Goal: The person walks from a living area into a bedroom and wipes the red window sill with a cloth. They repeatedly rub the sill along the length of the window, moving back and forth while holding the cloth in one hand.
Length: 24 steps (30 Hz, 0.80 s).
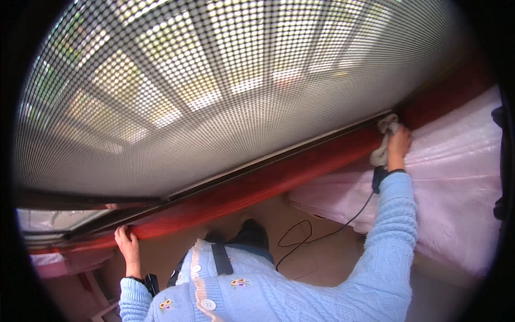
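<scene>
A greyish cloth (379,155) is bunched under my right hand (399,141), pressed against the right end of a red window sill (257,177). Some of the cloth hangs down over the sill's front edge. Far to the left, my left hand (128,243) rests on the same sill with its fingers over the edge and nothing seen in it. Just behind the sill runs the dark window track (281,153), below a mesh window screen (225,108). Bars and greenery show through the mesh.
Pink shiny fabric (450,177) covers something at the right, close to my right arm. A thin black cable (338,231) loops down from a black device (378,179) at my right wrist. A sliding window frame (100,200) stands at the left. Tiled floor (322,265) lies below.
</scene>
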Available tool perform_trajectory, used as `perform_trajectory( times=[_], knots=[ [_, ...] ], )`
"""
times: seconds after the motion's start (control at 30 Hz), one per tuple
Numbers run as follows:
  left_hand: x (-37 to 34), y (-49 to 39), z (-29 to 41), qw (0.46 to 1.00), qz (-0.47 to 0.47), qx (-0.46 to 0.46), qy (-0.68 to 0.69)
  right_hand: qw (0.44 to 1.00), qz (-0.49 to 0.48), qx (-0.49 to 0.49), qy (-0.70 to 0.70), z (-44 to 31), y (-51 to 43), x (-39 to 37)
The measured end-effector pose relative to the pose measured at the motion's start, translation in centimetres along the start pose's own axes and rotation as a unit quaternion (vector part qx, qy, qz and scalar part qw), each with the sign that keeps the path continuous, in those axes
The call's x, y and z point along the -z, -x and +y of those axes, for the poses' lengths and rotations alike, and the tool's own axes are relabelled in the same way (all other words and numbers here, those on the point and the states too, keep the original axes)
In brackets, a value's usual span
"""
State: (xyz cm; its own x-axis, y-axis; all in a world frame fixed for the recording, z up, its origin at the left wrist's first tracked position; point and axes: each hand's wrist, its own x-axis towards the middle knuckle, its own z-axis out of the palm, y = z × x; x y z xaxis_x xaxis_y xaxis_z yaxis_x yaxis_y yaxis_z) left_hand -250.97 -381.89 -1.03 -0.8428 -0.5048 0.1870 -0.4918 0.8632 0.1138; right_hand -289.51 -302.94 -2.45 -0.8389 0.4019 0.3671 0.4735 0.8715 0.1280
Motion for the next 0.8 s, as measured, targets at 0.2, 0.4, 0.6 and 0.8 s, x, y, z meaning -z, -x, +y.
perform_trajectory(
  times=[0.2, 0.4, 0.6, 0.8],
  knots=[
    [0.2, 0.4, 2.9, 0.999, 0.004, -0.027, -0.024, 0.999, 0.011, -0.041, 0.013, -0.7, -2.3, -1.4],
    [-0.8, -0.4, 4.5, 0.999, 0.049, -0.014, -0.004, 0.976, -0.012, 0.195, -0.101, -4.4, 4.8, 4.3],
    [0.9, -0.9, 6.4, 0.997, 0.069, 0.01, 0.035, 0.878, 0.03, 0.41, -0.248, -14.1, 17.2, 16.1],
    [3.4, 0.7, 10.1, 0.994, 0.013, -0.077, 0.081, 0.911, -0.029, 0.358, -0.205, -11.2, 12.6, 16.5]
  ],
)
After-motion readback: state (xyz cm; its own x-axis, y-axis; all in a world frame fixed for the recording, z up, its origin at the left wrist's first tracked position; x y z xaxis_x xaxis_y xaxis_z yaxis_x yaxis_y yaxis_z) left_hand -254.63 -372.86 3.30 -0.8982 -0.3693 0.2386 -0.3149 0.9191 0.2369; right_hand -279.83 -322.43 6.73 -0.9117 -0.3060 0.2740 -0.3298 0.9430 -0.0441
